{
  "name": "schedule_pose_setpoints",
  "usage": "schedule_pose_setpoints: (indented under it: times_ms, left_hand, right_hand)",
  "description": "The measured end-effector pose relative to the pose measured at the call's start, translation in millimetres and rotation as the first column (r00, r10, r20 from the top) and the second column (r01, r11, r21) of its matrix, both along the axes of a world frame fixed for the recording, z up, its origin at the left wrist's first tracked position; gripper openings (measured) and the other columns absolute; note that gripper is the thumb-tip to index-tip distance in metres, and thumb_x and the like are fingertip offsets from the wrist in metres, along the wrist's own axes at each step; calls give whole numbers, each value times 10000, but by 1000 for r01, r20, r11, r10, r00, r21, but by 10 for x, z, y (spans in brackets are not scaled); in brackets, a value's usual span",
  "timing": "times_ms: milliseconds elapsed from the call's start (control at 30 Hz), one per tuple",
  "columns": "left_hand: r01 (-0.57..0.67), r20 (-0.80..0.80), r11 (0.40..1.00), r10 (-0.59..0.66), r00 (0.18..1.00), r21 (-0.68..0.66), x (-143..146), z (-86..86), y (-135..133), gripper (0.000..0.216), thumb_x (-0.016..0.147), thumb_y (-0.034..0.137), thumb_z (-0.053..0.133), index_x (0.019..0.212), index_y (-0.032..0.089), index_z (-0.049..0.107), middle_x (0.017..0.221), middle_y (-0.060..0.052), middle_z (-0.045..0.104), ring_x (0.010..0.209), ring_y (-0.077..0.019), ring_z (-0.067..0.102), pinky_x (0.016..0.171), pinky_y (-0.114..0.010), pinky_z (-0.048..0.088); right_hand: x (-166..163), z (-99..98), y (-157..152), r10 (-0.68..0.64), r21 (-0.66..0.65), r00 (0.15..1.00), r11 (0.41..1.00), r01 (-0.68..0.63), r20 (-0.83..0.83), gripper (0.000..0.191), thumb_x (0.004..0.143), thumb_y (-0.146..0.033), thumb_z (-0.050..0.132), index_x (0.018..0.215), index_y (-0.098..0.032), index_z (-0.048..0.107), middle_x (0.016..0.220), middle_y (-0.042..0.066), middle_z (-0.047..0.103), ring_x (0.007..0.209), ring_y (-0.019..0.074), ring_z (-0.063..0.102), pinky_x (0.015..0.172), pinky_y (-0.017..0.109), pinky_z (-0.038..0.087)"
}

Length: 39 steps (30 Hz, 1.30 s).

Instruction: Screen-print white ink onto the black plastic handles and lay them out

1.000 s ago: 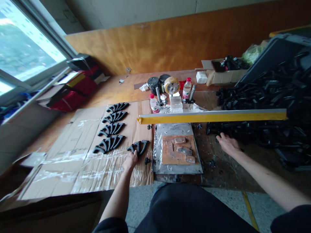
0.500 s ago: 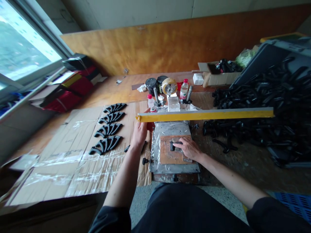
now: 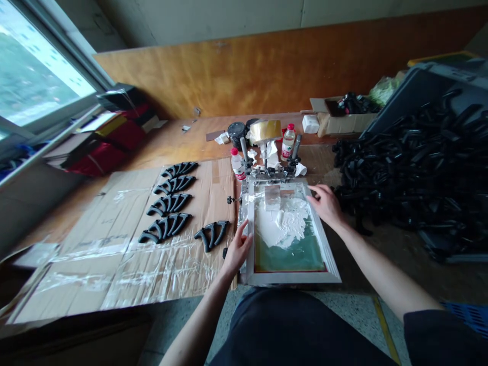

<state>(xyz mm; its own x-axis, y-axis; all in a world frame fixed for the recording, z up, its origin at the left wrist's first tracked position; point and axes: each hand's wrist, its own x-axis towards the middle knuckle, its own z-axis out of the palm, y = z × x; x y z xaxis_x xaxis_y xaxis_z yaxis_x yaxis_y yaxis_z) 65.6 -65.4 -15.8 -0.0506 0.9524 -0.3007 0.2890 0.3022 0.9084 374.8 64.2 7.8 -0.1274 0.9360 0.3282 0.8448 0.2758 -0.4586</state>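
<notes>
A screen-printing frame lies flat in front of me, with white ink spread over its green mesh. A small rectangular plate, perhaps a scraper, stands at the far end of the ink. My left hand is closed about the frame's left edge. At the frame's upper right edge is my right hand, fingers stretched out and apart, fingertips by the rim. The base plate and the black part on it are hidden under the frame.
Black curved parts lie in rows on cardboard at left, with a shorter row nearer the frame. A heap of black parts fills the right. Behind the clamp stand bottles, a tape roll and a black tub.
The frame has swung down from its raised position to lie flat. My left hand came down with it toward me. My right hand left the black part on the base and moved up to the frame's right edge.
</notes>
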Motion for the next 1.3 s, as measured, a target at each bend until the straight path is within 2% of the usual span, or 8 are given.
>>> schedule_pose_setpoints:
  times_ms: [100,233,533,700,900,1000,1167,1300]
  left_hand:
    - [30,-186,1000,-29,982,1,28,-240,33,638,880,465,489,1467,264,340,659,52,499,566,-116,477,569,-224,335]
    - [61,-281,998,-64,957,-18,-4,-353,73,609,884,458,468,1450,258,365,698,37,547,609,-134,526,594,-241,350]
    - [-16,-195,998,5,981,-56,-5,-395,38,575,860,484,518,1376,236,470,740,5,604,647,-152,566,610,-246,417]
    - [-38,-166,998,28,986,-57,-7,-379,40,593,846,500,539,1367,223,480,724,11,596,621,-144,552,600,-246,424]
    - [-46,-153,997,37,988,-55,2,-387,29,595,857,519,513,1373,224,474,704,18,581,612,-135,537,574,-234,406]
    - [-22,-152,997,10,988,-76,-6,-310,42,612,853,520,518,1377,208,467,678,25,569,582,-124,517,553,-224,386]
    - [12,-11,997,-13,1000,-81,-43,66,53,724,820,579,555,1428,213,412,644,43,553,491,-86,430,498,-205,336]
    - [-69,212,997,73,975,-24,-47,505,101,632,824,636,529,1272,192,572,640,30,534,487,-83,408,458,-203,314]
  right_hand:
    - [-545,157,118,185,89,980,978,-190,68,601,771,-291,716,1317,-161,502,1365,165,458,1200,297,511,988,439,454]
    - [-1024,149,47,386,-167,888,920,-354,248,270,772,-233,716,1014,-148,632,1024,122,644,1003,278,592,858,391,477]
    - [-648,159,-526,814,-269,504,574,-773,289,127,786,-90,569,808,-201,626,806,34,659,801,185,584,658,273,394]
    - [-725,107,-486,684,-189,680,728,-659,265,140,820,-114,563,876,-208,651,884,33,684,847,187,595,685,273,407]
    - [-630,-71,-691,727,-150,659,686,-713,194,233,798,-64,566,955,-202,669,924,38,693,834,177,619,703,266,440]
    - [-713,59,-500,628,-175,768,776,-606,125,143,826,-191,646,960,-237,670,882,3,696,792,172,638,681,260,454]
    - [-892,347,122,366,-99,928,928,-359,74,551,800,-290,721,1319,-316,537,1124,25,684,900,202,648,751,303,488]
    - [-377,455,494,123,-55,987,990,-129,-102,451,884,-359,606,1317,-252,547,977,40,697,766,162,624,722,293,469]
